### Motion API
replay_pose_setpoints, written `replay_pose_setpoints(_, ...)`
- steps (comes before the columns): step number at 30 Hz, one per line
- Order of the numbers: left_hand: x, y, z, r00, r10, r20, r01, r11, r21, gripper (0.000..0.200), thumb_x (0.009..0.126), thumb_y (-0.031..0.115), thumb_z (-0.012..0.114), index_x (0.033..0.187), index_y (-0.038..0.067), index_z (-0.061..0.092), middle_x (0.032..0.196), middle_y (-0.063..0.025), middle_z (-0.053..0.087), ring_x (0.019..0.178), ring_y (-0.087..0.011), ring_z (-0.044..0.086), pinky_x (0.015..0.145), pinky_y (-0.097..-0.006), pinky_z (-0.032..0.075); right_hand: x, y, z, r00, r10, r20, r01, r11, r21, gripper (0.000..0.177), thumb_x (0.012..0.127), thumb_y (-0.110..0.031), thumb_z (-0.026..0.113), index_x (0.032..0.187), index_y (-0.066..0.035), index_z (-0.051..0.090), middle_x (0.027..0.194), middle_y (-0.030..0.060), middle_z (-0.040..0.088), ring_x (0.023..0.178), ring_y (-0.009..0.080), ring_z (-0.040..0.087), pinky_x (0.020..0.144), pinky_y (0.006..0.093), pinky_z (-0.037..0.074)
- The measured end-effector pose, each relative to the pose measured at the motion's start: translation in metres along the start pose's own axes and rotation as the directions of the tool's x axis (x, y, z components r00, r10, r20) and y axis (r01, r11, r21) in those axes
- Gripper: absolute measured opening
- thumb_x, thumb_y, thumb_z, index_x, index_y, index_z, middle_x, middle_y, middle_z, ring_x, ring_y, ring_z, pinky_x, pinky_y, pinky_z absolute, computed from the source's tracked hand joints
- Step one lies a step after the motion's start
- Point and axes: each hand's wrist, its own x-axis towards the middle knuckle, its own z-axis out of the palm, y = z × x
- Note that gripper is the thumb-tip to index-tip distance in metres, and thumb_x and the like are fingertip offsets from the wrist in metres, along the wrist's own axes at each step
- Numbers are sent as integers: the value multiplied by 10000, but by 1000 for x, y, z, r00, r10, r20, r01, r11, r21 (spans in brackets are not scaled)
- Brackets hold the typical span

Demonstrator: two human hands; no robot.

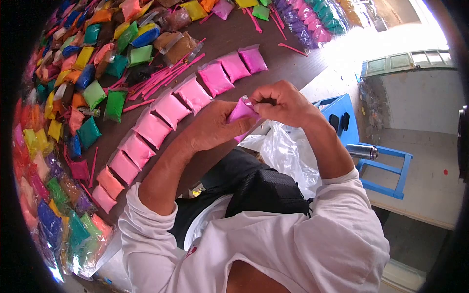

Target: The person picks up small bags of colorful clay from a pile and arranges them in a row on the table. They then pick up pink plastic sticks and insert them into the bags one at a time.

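My left hand is closed around a small purple-pink packet in a clear plastic wrapper. My right hand has its fingers curled and pinched at the packet's clear upper edge; the exact fingertip contact is partly hidden. Beside my left forearm, a curved row of filled pink packets lies along the dark table, running from pale pink and coral to brighter pink at the far end.
A large heap of multicoloured packets covers the table's left side. Thin pink sticks lie between heap and row. Clear plastic hangs near my lap. To the right are a blue stool and a metal flask.
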Motion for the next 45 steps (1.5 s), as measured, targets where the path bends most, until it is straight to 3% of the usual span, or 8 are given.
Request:
replay_pose_setpoints(4, 1, -2, -1, 999, -34, -7, 34, 999, 21, 371, 918, 371, 622, 960, 4, 662, 746, -39, 626, 706, -101, 563, 661, -291, 459, -1, -3, -5, 996, 72, 49, -76, 994, 80, 175, 840, -60, 625, 990, 18, 667, 810, 25, 656, 739, 45, 552, 646, 239, 459)
replay_pose_setpoints(16, 3, -5, -4, 1000, 4, -1, -4, 998, 55, 396, 942, 381, 579, 866, -3, 638, 678, -6, 561, 654, -81, 484, 599, -295, 421, 7, -5, 4, 943, -315, -106, 276, 919, -283, 167, 786, -36, 655, 947, -10, 690, 769, 92, 686, 661, 139, 636, 592, 275, 507)
replay_pose_setpoints(23, 1, -3, -3, 1000, -7, 13, 7, 1000, 15, 374, 935, 361, 587, 861, -3, 636, 669, 3, 550, 642, -78, 471, 579, -292, 409, 10, -5, 2, 944, -321, -71, 291, 916, -275, 196, 792, -49, 681, 984, -9, 681, 850, 106, 693, 743, 195, 672, 656, 303, 523)
replay_pose_setpoints(28, 5, -21, 1, 992, 116, -39, -116, 993, 13, 341, 920, 322, 604, 911, -18, 637, 714, -17, 570, 677, -80, 500, 622, -281, 434, 14, -2, 7, 915, -393, -89, 356, 892, -278, 264, 793, -54, 685, 1054, -22, 669, 913, 115, 696, 815, 232, 683, 718, 327, 537)
replay_pose_setpoints(37, 4, -17, 0, 994, 110, -21, -110, 994, 22, 335, 905, 290, 604, 930, -42, 638, 761, -35, 602, 695, -83, 522, 640, -272, 448, 17, -5, 9, 932, -355, -77, 292, 859, -420, 180, 781, -12, 615, 955, -15, 660, 848, 109, 674, 752, 222, 660, 685, 317, 526)
replay_pose_setpoints(40, 1, -8, 0, 999, 53, -13, -53, 998, -25, 343, 899, 306, 610, 912, -35, 645, 740, -32, 598, 692, -81, 520, 636, -272, 447, 19, 5, 7, 905, -417, -88, 378, 881, -284, 199, 813, -40, 621, 1006, -29, 671, 828, 96, 669, 738, 192, 650, 670, 316, 525)
replay_pose_setpoints(44, 2, -7, -2, 1000, -1, 22, 0, 1000, 27, 328, 897, 307, 613, 915, -18, 652, 718, -18, 587, 691, -87, 521, 642, -280, 450, 8, 1, -1, 954, -296, -40, 294, 955, -48, 250, 842, -66, 640, 1088, -40, 672, 870, 88, 680, 770, 156, 645, 679, 306, 527)
replay_pose_setpoints(45, 2, -8, -4, 999, -13, 47, 11, 999, 39, 314, 914, 295, 607, 988, -9, 637, 839, -27, 598, 806, -95, 525, 731, -285, 443, 7, -1, -2, 963, -268, -30, 268, 963, -5, 259, 847, -70, 644, 1103, -41, 671, 892, 90, 685, 786, 151, 647, 685, 304, 528)
